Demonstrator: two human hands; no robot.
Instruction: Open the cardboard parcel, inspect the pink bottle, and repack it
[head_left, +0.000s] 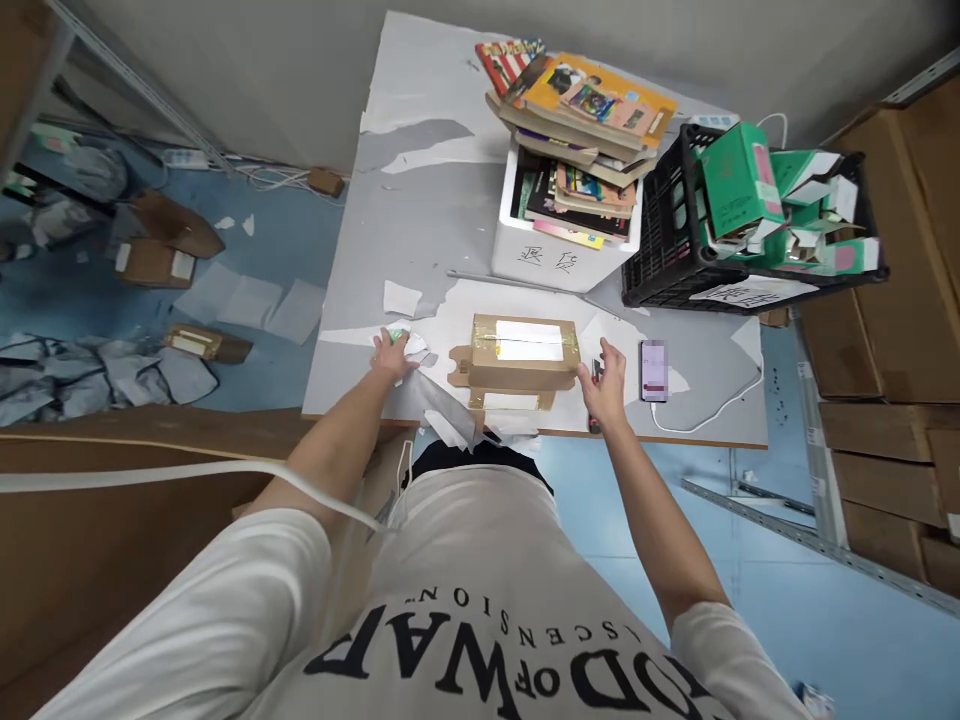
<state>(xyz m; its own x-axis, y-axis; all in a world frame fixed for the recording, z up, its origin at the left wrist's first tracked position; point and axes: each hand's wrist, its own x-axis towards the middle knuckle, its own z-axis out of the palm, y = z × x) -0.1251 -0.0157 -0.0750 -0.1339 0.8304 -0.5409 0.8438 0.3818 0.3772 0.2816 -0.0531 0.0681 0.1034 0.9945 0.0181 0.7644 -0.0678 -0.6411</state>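
Observation:
My left hand [391, 357] lies on the table's left side with its fingers spread over crumpled paper scraps [414, 345], a bit of green showing beneath it. In the middle sits a taped brown cardboard box [523, 352] with a white label on top; its flaps stick out at the left and front. My right hand [606, 385] is at the box's right end, thumb and forefinger apart, the thumb close to the cardboard. Partly under that hand is a red and black tool [595, 422], perhaps a box cutter. A phone [653, 371] with a lit screen lies to its right.
Behind the box stands a white bin [559, 258] heaped with books [600, 100]. Beside it, a black crate [660, 240] holds green boxes [739, 185]. A white cable [709, 425] runs from the phone. Cardboard boxes [874, 430] are stacked at right; paper and cartons litter the floor.

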